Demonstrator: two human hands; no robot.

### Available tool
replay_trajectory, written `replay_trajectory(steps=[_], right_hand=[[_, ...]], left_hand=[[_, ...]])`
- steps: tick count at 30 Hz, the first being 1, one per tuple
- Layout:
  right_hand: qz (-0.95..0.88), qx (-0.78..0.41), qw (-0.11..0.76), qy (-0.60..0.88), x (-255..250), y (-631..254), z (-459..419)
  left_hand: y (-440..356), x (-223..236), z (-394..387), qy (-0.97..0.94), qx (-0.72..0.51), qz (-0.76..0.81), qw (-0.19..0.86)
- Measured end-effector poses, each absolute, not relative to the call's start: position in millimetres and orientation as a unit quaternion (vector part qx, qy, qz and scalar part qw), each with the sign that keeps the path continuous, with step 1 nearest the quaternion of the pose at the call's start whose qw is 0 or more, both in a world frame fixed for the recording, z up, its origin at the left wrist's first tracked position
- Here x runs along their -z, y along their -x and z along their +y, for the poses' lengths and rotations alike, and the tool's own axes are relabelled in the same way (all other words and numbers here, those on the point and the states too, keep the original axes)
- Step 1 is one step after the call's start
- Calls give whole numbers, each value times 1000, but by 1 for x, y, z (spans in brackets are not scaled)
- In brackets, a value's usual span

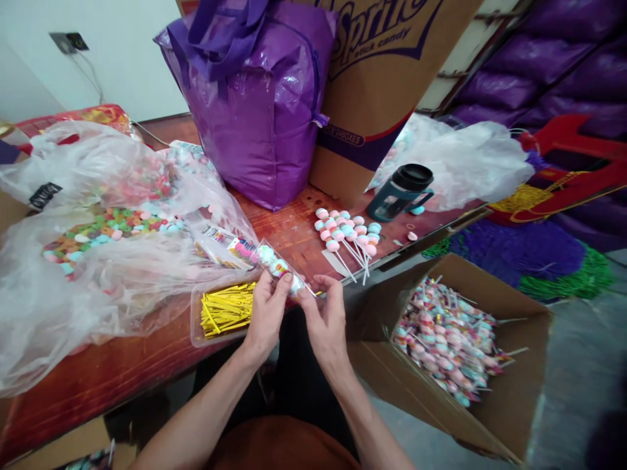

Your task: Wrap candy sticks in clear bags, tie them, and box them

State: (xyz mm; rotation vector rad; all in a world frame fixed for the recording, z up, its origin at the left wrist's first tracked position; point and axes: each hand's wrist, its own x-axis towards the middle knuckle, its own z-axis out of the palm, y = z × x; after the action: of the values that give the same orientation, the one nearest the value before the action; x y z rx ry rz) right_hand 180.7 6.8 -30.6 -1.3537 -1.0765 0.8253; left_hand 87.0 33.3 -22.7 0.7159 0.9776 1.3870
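Wrapped candy (274, 262): between 2 hands by the table (289, 225), slanting far left to near right.
Left hand (267, 313): pinching its middle.
Right hand (327, 316): nearer the stick end, fingertips gathered there.

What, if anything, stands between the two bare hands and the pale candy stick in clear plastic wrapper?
Nothing visible except the clear wrapper itself: the left hand grips the wrapped candy stick, and the right hand is at its lower end.
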Motion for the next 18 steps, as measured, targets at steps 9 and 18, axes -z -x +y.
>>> replay_trajectory(steps=[9, 18], right_hand=[[-373, -503, 588, 512, 21, -168, 11], [-385, -748, 400, 363, -7, -144, 14]], left_hand=[[-80, 14, 21, -350, -582, 392, 620], [-23, -11, 7, -292, -584, 367, 663]])
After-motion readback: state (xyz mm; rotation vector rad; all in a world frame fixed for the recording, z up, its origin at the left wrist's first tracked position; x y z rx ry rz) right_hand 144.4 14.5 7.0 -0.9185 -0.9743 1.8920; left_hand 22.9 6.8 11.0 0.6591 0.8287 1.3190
